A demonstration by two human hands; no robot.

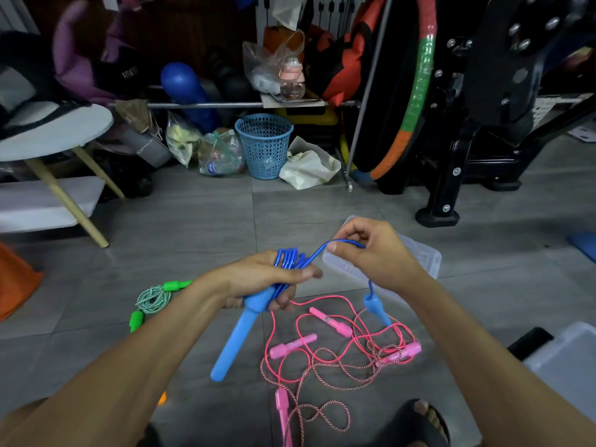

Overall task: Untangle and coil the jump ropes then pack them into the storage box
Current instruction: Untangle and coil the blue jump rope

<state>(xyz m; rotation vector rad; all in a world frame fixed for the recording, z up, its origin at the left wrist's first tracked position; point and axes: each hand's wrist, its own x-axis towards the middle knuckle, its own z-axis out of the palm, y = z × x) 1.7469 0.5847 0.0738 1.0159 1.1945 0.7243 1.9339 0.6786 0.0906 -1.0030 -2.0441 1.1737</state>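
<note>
My left hand (261,279) grips a blue jump rope (288,258) wound in several loops around it, with one light blue handle (237,337) sticking down out of the fist. My right hand (375,250) pinches the free strand of that rope, and the second blue handle (376,307) dangles below it. On the grey floor lie tangled pink jump ropes (342,350) with pink handles. A coiled green rope (151,300) with green handles rests to the left. A clear plastic lid (416,258) lies behind my right hand, and a clear storage box (567,359) stands at the right edge.
A blue mesh basket (264,145), bagged bottles and cloth line the back wall. A round white table (54,130) with wooden legs stands left, black exercise equipment (458,162) right. An orange cone (16,282) is at the far left. My sandalled foot (419,421) is at the bottom.
</note>
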